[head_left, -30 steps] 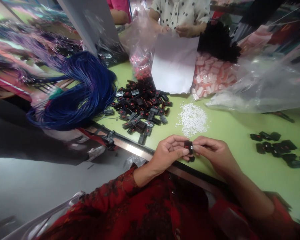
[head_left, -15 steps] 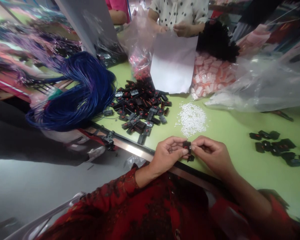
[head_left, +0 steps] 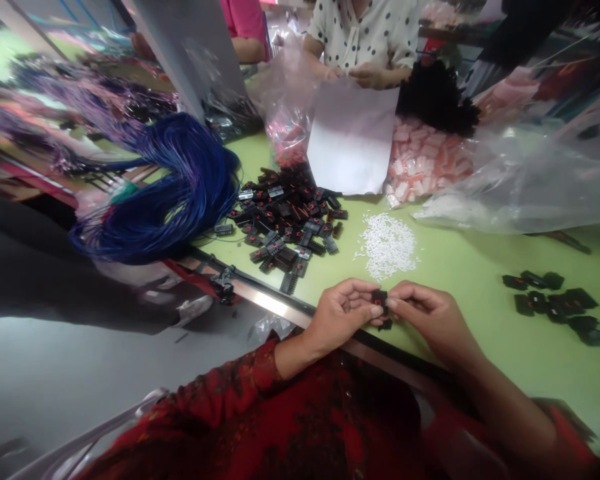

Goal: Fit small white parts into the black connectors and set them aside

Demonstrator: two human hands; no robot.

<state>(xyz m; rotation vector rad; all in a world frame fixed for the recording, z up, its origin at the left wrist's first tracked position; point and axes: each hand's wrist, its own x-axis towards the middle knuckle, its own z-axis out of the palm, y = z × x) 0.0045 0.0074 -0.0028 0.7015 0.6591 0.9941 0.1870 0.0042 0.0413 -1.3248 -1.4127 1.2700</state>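
My left hand (head_left: 344,313) is closed on a small black plastic connector housing (head_left: 379,298) with a red mark, held near the table's front edge. Thumb and fingers of my right hand (head_left: 433,317) are pinched together against the housing's right side. Whatever lies between those right fingertips is too small to make out. Just beyond both hands lies a loose pile of tiny white pegs (head_left: 387,243). Many more black housings with red parts (head_left: 285,220) are heaped to the left of the pegs.
A bundle of blue wires (head_left: 180,193) hangs over the table edge at left. Several black pieces (head_left: 555,303) lie at right. Behind are a white sheet (head_left: 353,140), pink-white parts (head_left: 425,160) and clear plastic bags (head_left: 535,177). A person in a dotted shirt (head_left: 363,40) works opposite.
The whole view has shifted slightly, so everything appears a little lower and further right. Both hands stay together at the black housing, with hardly any change in grip.
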